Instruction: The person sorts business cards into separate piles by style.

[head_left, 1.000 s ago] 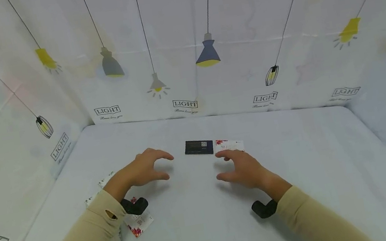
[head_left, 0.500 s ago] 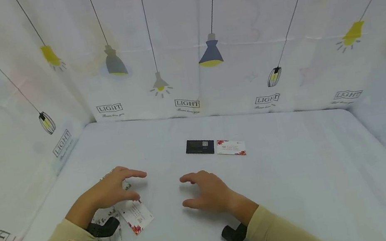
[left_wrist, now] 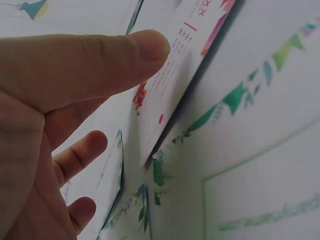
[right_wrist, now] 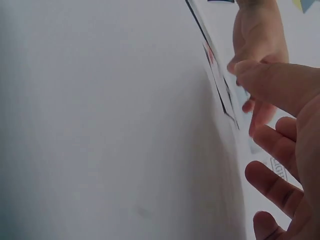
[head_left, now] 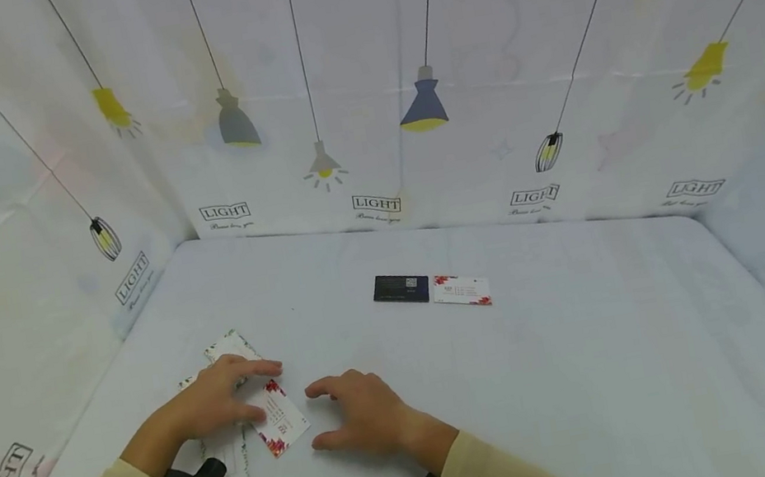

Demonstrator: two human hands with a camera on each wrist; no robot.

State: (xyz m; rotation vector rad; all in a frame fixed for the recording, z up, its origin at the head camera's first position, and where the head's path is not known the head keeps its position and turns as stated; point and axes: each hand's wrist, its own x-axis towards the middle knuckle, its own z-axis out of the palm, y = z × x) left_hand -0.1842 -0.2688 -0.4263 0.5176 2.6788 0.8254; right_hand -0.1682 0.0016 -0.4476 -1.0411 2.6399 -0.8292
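On the left side of the table, my left hand (head_left: 216, 400) reaches over a white card with red flowers (head_left: 282, 423). Its thumb (left_wrist: 150, 47) overlaps that card in the left wrist view; whether they touch I cannot tell. Beneath and around lie white leaf-bordered cards, one farther back (head_left: 232, 344) and one nearer (head_left: 234, 466), partly hidden by the hand. Just right of the flowered card, my right hand (head_left: 369, 414) stands with thumb and fingers apart, holding nothing. In the right wrist view, the flowered card (right_wrist: 216, 80) appears edge-on beyond the right thumb.
A dark card with a square code (head_left: 401, 289) and another white card with red flowers (head_left: 462, 291) lie side by side at mid-table. White cloth covers the table (head_left: 596, 355). Curtains printed with lamps (head_left: 356, 167) rise at the back and sides.
Both hands have moved left and nearer, away from the two mid-table cards. The left hand came over the left cards; the right hand came up beside the flowered one.
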